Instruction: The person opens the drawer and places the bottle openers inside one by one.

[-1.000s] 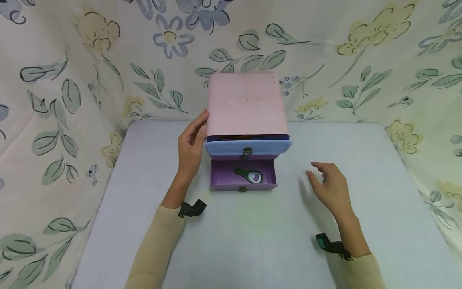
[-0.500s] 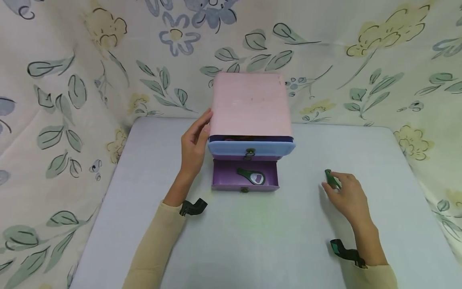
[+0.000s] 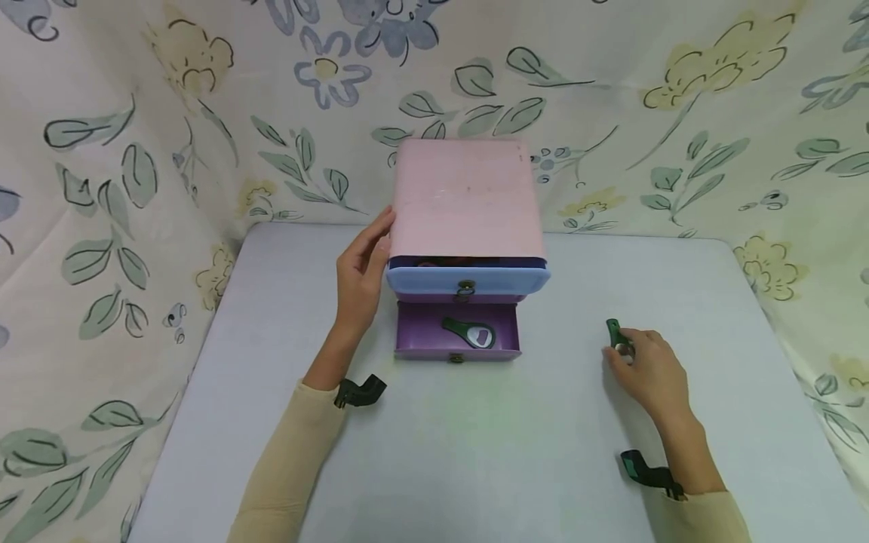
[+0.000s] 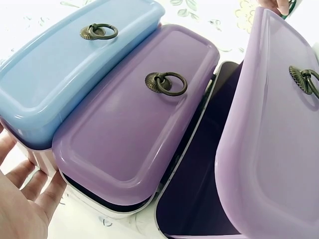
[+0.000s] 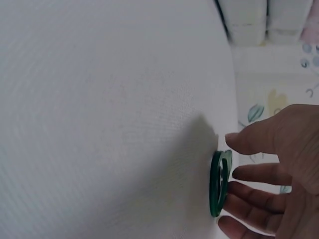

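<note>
A small drawer chest (image 3: 468, 197) with a pink top stands at the back of the table. My left hand (image 3: 358, 290) rests against its left side, fingers extended along the wall. The lowest purple drawer (image 3: 421, 353) is pulled out, and a green-handled bottle opener (image 3: 468, 332) lies inside. Right of the chest, my right hand (image 3: 655, 377) is over a second green bottle opener (image 3: 614, 330), partly covered by the fingers. In the right wrist view, this opener's ring (image 5: 214, 184) lies low at the tabletop, fingertips at its edge, thumb (image 5: 249, 139) a little apart.
The blue top drawer (image 3: 434, 282) sticks out slightly, with a dark gap behind its front. Below it, the middle purple drawer (image 4: 124, 119) has a brass ring pull (image 4: 172, 83). A white table (image 3: 475, 452) extends to a floral curtain (image 3: 271, 90) behind and at the sides.
My right hand has moved right and slightly toward me, and the second bottle opener has come into view by its fingers. The left hand has stayed on the chest.
</note>
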{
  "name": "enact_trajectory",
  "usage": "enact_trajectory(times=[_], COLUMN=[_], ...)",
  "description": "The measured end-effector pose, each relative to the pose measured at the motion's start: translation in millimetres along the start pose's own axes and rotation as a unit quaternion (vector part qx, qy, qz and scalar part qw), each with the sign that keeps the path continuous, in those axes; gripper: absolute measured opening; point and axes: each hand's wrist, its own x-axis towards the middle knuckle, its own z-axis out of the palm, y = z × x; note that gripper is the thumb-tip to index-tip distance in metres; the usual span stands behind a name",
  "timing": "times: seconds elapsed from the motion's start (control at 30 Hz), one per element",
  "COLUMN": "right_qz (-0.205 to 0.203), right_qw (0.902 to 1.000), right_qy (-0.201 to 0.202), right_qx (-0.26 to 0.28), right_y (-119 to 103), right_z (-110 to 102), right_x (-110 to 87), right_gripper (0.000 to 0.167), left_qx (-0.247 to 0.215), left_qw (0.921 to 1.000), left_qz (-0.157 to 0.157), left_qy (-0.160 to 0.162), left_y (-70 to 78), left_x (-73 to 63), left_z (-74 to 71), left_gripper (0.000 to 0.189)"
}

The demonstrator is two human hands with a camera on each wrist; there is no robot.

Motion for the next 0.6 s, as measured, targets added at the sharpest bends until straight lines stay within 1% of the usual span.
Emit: enact_trajectory(times=[0.3, 0.6], right_qz=[0.021, 0.042], right_qw=[0.9997, 0.9978], right_qy=[0.001, -0.046], right_qx=[-0.012, -0.019], right_y=[-0.7, 2.0], right_z=[-0.7, -6.5], right_x=[0.9, 3.3], right_gripper=[0.046, 0.050], left_qx=[-0.002, -0.010], left_qw=[1.0000, 0.9999], left_qz=[0.002, -0.004], left_qy=[-0.002, -0.002], left_y=[-1.1, 1.7], left_x=[0.8, 0.5], left_z=[-0.7, 0.7], left_gripper=[0.042, 0.042])
